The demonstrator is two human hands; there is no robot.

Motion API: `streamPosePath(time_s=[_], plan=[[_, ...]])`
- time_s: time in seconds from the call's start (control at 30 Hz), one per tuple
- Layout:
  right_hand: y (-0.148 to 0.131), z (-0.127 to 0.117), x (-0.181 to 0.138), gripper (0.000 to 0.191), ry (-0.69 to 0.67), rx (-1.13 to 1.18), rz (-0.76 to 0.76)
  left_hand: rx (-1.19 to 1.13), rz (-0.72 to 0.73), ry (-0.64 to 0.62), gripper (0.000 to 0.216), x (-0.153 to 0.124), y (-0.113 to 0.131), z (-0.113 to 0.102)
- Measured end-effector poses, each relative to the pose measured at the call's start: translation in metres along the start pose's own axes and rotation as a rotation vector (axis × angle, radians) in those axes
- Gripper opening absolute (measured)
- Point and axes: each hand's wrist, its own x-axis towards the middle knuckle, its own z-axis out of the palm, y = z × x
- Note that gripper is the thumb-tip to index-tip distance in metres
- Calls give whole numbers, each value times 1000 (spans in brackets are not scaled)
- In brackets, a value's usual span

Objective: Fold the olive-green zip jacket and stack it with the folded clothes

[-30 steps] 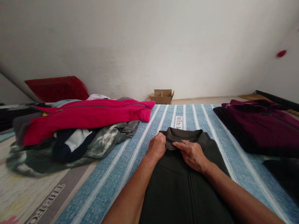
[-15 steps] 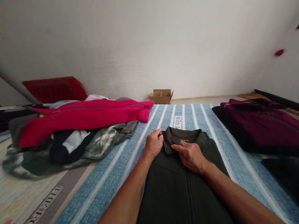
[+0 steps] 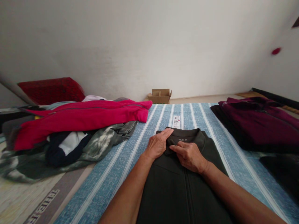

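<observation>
A dark grey-green zip jacket [image 3: 167, 189] lies front up on the bed, its collar toward the far side and its arms not spread out. My left hand [image 3: 158, 143] is closed over the left side of the collar [image 3: 184, 133], fingers stretched together along its top edge. Beside it, my right hand [image 3: 190, 155] pinches the collar's front edge near the neck opening, thumb and index finger together. Pale size print [image 3: 182, 140] shows inside the neck. Part of the left collar flap is hidden under my fingers.
Blue-and-white striped bedding [image 3: 126, 168] lies under the jacket. A heap at left has a bright pink zip top [image 3: 81, 116] over camouflage-patterned clothing [image 3: 106, 141]. Folded maroon clothing [image 3: 259, 127] sits on black garments at right. A cardboard box [image 3: 160, 95] stands by the wall.
My left hand has slid right and inward from the shoulder side onto the collar, covering its left flap. My right hand stays pinching near the neck. The view has shifted slightly.
</observation>
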Motion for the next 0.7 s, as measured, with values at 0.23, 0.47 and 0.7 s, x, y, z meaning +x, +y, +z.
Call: streamPosePath(time_s=[0.23, 0.47, 0.7], plan=[[-1, -3, 1, 30, -60, 82, 19, 21, -106, -21, 53, 2, 1, 2], [-5, -10, 5, 27, -72, 193, 57, 14, -116, 13, 51, 3, -2, 6], [-3, 0, 2, 28, 32, 169, 175, 39, -156, 28, 52, 2, -1, 6]])
